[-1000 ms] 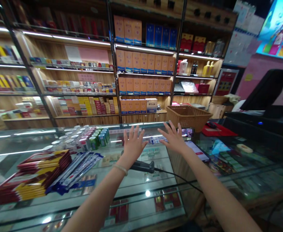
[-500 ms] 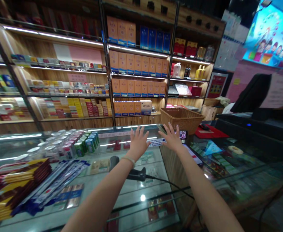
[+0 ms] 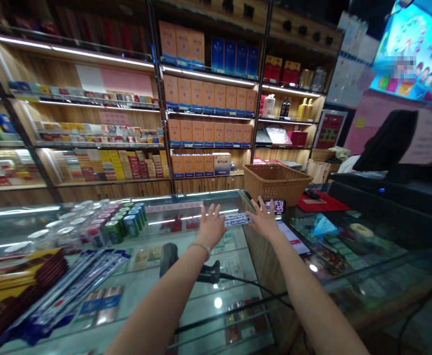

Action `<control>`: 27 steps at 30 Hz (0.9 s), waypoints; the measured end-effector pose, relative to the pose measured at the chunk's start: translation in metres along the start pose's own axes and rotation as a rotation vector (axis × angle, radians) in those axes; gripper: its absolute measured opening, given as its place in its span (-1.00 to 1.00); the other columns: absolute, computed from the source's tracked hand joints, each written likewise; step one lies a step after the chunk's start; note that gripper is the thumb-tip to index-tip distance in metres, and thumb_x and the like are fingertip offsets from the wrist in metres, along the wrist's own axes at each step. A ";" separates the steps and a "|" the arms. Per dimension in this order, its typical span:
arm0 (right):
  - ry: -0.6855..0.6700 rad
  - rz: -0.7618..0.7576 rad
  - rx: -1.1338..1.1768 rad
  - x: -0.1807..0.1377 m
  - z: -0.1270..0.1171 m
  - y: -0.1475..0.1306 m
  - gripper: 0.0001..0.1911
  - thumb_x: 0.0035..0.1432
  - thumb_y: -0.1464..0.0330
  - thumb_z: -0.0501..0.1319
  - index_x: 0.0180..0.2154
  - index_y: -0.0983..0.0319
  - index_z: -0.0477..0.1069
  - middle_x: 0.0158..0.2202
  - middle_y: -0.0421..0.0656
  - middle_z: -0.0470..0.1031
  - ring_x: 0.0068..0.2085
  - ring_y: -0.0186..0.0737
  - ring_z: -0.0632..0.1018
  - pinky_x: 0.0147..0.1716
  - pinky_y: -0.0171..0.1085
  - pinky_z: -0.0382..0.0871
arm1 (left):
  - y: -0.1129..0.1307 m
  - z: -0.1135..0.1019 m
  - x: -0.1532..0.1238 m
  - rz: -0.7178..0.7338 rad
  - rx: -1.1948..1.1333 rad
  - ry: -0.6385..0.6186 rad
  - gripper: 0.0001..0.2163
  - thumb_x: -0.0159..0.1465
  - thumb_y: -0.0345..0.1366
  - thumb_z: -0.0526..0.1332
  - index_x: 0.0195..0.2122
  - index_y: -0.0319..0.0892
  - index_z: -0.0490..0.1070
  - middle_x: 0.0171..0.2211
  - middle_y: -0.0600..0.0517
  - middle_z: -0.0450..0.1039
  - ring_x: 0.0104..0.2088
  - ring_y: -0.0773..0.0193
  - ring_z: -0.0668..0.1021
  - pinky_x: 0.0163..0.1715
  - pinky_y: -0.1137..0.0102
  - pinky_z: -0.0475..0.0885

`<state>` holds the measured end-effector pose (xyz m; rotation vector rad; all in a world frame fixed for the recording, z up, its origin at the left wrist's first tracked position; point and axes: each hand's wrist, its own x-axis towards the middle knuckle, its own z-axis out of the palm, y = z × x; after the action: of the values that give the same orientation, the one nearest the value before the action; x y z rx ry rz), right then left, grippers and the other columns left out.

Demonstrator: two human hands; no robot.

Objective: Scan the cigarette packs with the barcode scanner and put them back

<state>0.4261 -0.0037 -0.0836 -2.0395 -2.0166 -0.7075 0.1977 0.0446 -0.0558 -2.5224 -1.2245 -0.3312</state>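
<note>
Both my arms reach forward over a glass counter (image 3: 186, 296). My left hand (image 3: 211, 226) hovers with fingers spread, holding nothing, just left of a long blue-and-white carton (image 3: 237, 219) lying on the counter's far part. My right hand (image 3: 264, 219) is also spread, at the carton's right end, empty. A black barcode scanner (image 3: 171, 256) with a cable lies on the glass under my left forearm. A phone (image 3: 277, 206) stands just beyond my right hand.
A wicker basket (image 3: 275, 182) stands behind the hands. Small cans (image 3: 127, 223) are grouped at mid left; stacked red-yellow and blue cartons (image 3: 34, 291) lie at near left. A monitor (image 3: 385, 140) stands at right. Shelves of boxes (image 3: 208, 98) fill the back wall.
Both hands have come down and forward toward the blue-and-white carton, fingers still spread. The view has shifted slightly right, so the stacked cartons slid left.
</note>
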 end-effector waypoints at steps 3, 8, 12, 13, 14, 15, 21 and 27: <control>-0.016 0.004 0.004 -0.001 0.004 0.001 -0.55 0.21 0.26 0.35 0.15 0.02 0.50 0.48 -0.02 0.09 0.49 0.24 0.01 0.35 0.47 -0.33 | 0.001 0.003 -0.001 0.014 -0.003 0.011 -0.66 0.30 -0.14 0.29 0.08 -0.04 0.57 0.43 -0.16 0.17 0.44 -0.19 0.16 0.38 -0.29 -0.08; 0.026 -0.004 0.012 -0.003 0.008 0.000 -0.64 0.20 0.31 0.35 0.05 0.02 0.56 0.46 -0.05 0.13 0.48 0.22 0.04 0.34 0.49 -0.30 | 0.003 0.004 0.000 0.038 -0.005 0.052 -0.74 0.28 -0.23 0.30 -0.02 -0.02 0.63 0.40 -0.13 0.23 0.43 -0.16 0.18 0.40 -0.25 -0.09; 0.045 -0.021 0.012 -0.003 0.004 0.000 -0.77 0.16 0.34 0.39 -0.10 0.06 0.61 0.46 -0.05 0.15 0.48 0.25 0.05 0.33 0.51 -0.28 | 0.004 0.003 0.001 0.061 -0.004 0.074 -0.81 0.28 -0.30 0.27 -0.15 -0.02 0.67 0.37 -0.07 0.30 0.43 -0.10 0.19 0.41 -0.23 -0.11; 0.049 -0.020 0.012 -0.004 0.004 0.000 -0.78 0.16 0.34 0.39 -0.12 0.07 0.61 0.45 -0.05 0.16 0.48 0.25 0.05 0.33 0.51 -0.28 | 0.004 0.003 0.002 0.063 -0.002 0.077 -0.80 0.28 -0.30 0.26 -0.15 -0.01 0.67 0.36 -0.07 0.31 0.43 -0.09 0.20 0.41 -0.23 -0.10; 0.053 -0.018 0.013 -0.004 0.003 0.000 -0.79 0.15 0.35 0.39 -0.13 0.08 0.61 0.45 -0.04 0.17 0.48 0.24 0.06 0.33 0.51 -0.27 | 0.004 0.003 0.002 0.064 -0.001 0.080 -0.80 0.28 -0.31 0.25 -0.15 -0.01 0.67 0.36 -0.06 0.32 0.43 -0.09 0.20 0.41 -0.23 -0.10; 0.060 -0.017 0.015 -0.004 0.002 0.000 -0.79 0.15 0.36 0.39 -0.14 0.09 0.60 0.44 -0.04 0.18 0.48 0.24 0.06 0.33 0.51 -0.25 | 0.004 0.003 0.002 0.064 0.001 0.082 -0.79 0.28 -0.31 0.25 -0.15 -0.01 0.67 0.35 -0.06 0.33 0.42 -0.10 0.20 0.40 -0.23 -0.09; 0.098 -0.010 0.021 -0.005 0.000 -0.001 -0.79 0.13 0.39 0.39 -0.15 0.12 0.58 0.42 -0.02 0.22 0.47 0.21 0.09 0.32 0.52 -0.22 | 0.005 0.002 0.001 0.056 0.006 0.088 -0.72 0.27 -0.38 0.22 -0.05 -0.05 0.63 0.35 -0.11 0.32 0.42 -0.07 0.21 0.41 -0.21 -0.08; 0.106 -0.001 0.030 -0.006 -0.002 -0.004 -0.84 0.12 0.41 0.37 -0.21 0.11 0.59 0.41 -0.08 0.26 0.47 0.19 0.09 0.33 0.50 -0.24 | 0.005 -0.005 0.001 0.079 0.030 0.068 -0.73 0.29 -0.40 0.20 -0.07 -0.08 0.64 0.31 -0.11 0.38 0.42 -0.10 0.22 0.40 -0.24 -0.03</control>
<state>0.4225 -0.0096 -0.0857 -1.9414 -1.9585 -0.7643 0.2018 0.0400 -0.0514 -2.5047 -1.0937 -0.3731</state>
